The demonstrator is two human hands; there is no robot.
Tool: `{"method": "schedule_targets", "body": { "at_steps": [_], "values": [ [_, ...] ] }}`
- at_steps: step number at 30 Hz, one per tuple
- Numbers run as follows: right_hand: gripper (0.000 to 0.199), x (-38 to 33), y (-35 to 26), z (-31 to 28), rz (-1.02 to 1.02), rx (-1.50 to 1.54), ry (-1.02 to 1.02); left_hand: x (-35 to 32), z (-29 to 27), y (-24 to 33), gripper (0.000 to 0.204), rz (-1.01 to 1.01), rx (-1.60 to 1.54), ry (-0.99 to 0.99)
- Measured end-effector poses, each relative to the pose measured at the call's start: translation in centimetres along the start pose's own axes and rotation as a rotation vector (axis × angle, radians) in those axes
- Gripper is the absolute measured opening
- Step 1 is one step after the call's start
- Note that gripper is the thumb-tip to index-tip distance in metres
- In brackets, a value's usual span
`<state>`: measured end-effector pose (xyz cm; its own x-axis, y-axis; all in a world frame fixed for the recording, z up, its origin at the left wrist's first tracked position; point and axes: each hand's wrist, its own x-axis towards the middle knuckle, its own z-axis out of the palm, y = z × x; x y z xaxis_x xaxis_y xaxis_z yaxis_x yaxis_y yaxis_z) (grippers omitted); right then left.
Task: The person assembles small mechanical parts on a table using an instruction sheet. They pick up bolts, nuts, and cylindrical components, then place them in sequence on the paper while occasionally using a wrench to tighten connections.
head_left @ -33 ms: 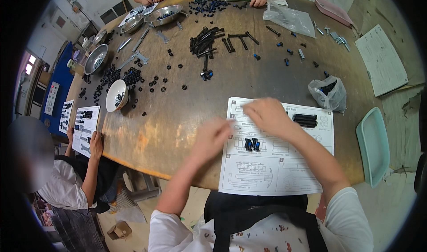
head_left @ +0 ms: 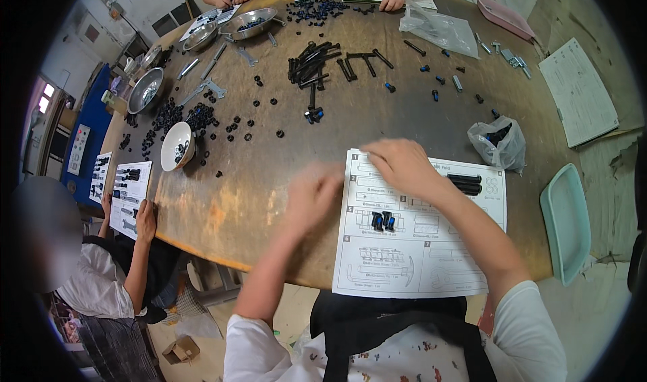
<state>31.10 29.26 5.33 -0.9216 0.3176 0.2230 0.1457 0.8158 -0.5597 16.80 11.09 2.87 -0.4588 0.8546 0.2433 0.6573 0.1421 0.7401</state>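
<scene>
A printed parts sheet lies at the table's near edge in front of me. Several short black screws with blue patches sit together on its middle left, and long black bolts lie side by side at its upper right. Over the sheet's upper left is my right hand, its fingers apart and pointing left, with nothing visible in them. Just beyond the sheet's left edge, my left hand is smeared by motion. Its fingertips and anything in them cannot be made out.
A clear bag of dark parts and a pale green tray stand to the right. Farther back lies a heap of black bolts. A white bowl sits left by black nuts. Other people work around the table.
My left hand has moved left, off the sheet's edge. My right hand has shifted slightly up, uncovering more of the sheet's left side while covering part of the long bolts.
</scene>
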Motion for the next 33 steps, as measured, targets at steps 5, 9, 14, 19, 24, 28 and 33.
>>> {"method": "schedule_targets", "body": {
  "at_steps": [5, 9, 14, 19, 24, 28, 33],
  "values": [
    [0.037, 8.6, 2.5, 8.6, -0.253, -0.158, 0.111, 8.6, -1.4, -9.8, 0.039, 0.179, 0.281, 0.112],
    [0.034, 12.3, 1.3, 10.3, -0.167, -0.231, 0.057, 10.8, -2.7, -10.5, 0.036, 0.024, 0.286, 0.063],
    [0.015, 12.9, 1.9, 10.1, -0.078, -0.305, 0.104, 10.7, -2.9, -9.7, 0.027, -0.036, 0.303, 0.033],
    [0.010, 11.0, 1.4, 8.2, -0.026, -0.284, 0.026, 11.0, -3.3, -7.8, 0.021, 0.036, 0.564, -0.063],
    [0.015, 5.4, -0.9, 2.9, 0.139, 0.142, 0.015, 5.0, -4.6, -4.4, 0.027, -0.051, 0.370, -0.050],
    [0.017, -0.2, -1.5, -1.3, 0.177, 0.255, 0.093, -1.2, -1.3, 1.5, 0.028, -0.139, 0.102, -0.191],
    [0.018, -4.3, -3.3, 0.4, 0.138, 0.292, 0.028, -5.6, 2.1, 3.7, 0.029, 0.148, 0.208, -0.136]
  ]
}}
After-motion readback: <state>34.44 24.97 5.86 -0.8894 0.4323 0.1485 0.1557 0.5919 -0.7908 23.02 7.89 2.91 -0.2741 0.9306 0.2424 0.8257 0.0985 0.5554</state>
